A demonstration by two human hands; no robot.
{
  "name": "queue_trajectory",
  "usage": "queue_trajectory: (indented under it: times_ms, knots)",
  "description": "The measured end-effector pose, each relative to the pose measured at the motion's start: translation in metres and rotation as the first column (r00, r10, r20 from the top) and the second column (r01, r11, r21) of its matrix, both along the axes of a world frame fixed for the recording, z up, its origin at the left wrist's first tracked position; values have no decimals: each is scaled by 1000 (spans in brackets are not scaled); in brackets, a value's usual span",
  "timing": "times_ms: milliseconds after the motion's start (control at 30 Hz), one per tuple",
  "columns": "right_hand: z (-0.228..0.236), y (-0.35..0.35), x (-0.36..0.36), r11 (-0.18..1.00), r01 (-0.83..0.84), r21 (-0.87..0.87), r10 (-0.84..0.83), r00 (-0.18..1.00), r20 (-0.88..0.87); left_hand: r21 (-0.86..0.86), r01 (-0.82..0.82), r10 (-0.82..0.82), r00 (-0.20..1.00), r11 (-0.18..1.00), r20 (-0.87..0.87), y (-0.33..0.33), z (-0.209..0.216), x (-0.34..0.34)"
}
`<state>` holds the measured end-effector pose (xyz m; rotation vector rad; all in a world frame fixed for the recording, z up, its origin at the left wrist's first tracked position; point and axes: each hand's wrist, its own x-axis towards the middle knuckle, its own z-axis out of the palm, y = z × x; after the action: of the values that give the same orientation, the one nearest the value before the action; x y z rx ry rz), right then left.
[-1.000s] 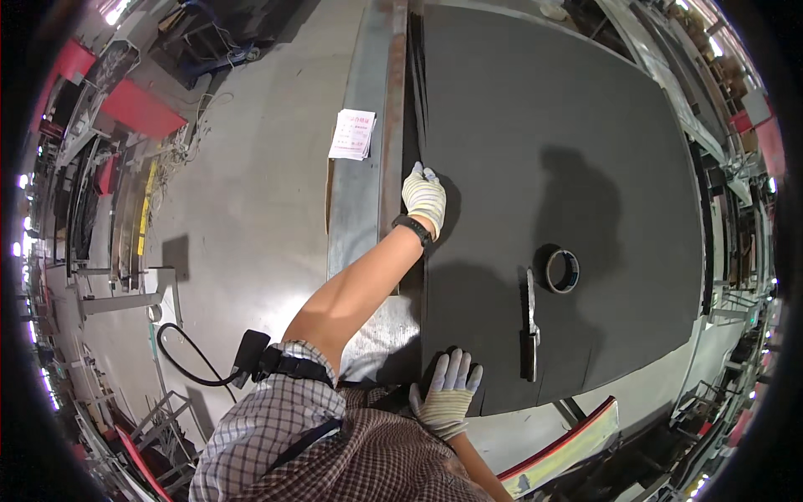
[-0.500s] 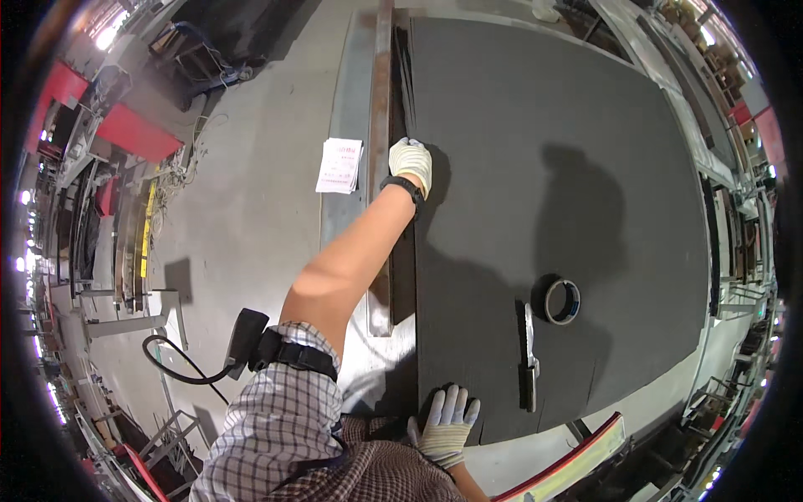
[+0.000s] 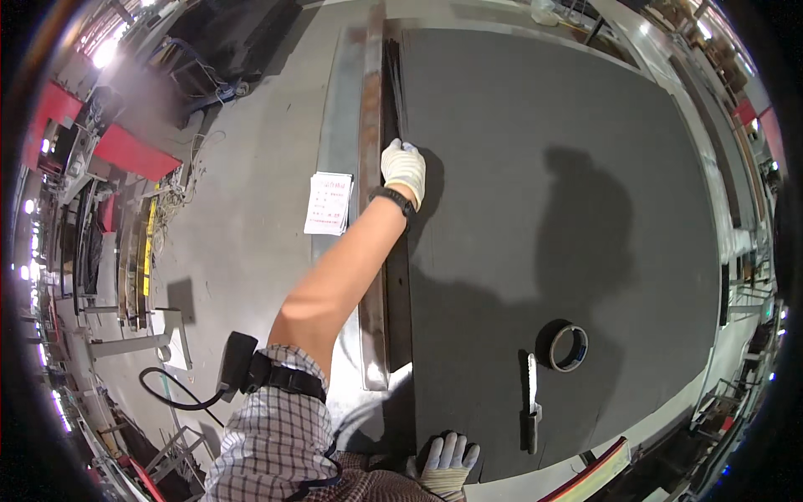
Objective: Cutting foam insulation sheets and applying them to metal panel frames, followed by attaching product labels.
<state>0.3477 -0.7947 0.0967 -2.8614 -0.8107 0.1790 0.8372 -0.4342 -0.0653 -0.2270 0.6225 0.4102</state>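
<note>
A large dark grey sheet (image 3: 485, 209) with a matte, foam-like surface lies flat in front of me. My left hand (image 3: 404, 171), in a striped knit glove, is at the sheet's left edge, its fingers curled closed over that edge; the fingertips are partly hidden. Close beside this hand runs a long rusty metal bar (image 3: 373, 276). At the sheet's near edge my right hand (image 3: 447, 464), gloved too, rests palm down with its fingers spread. A knife with a dark handle (image 3: 532, 410) and a roll of tape (image 3: 569, 348) lie on the sheet to the right.
Left of the bar, a stack of printed white cards (image 3: 329, 203) lies on a grey metal strip (image 3: 335, 125). A red-edged panel (image 3: 594, 477) sits near me at the right. Red parts (image 3: 138, 152) and a metal stand (image 3: 167, 339) are at the left.
My view has shifted, so the cards, knife and tape roll appear lower. Against them, my left hand has gone farther along the sheet's left edge. My right hand still lies flat.
</note>
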Motion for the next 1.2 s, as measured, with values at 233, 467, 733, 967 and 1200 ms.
queue_trajectory:
  times_ms: [233, 467, 733, 967, 1200]
  knots:
    - [16, -8, -17, 998, 58, -12, -57, 996, 67, 827, 559, 395, 747, 64, -535, -51, 54, -14]
    - [32, -17, -20, 999, -9, -49, 15, 993, 114, 38, -21, 29, 972, 999, -233, -10, 24, 12]
    - [24, 4, -15, 999, 26, -27, -23, 994, 108, 679, 717, 110, 670, 160, -734, 17, 86, 31]
    - [29, 5, -15, 996, -10, -85, 20, 993, 115, 325, 810, 387, 535, -489, -751, 25, 109, 52]
    - [32, 5, -19, 994, -23, -104, 31, 997, 74, -760, 74, 642, 592, -646, -488, 65, 94, 94]
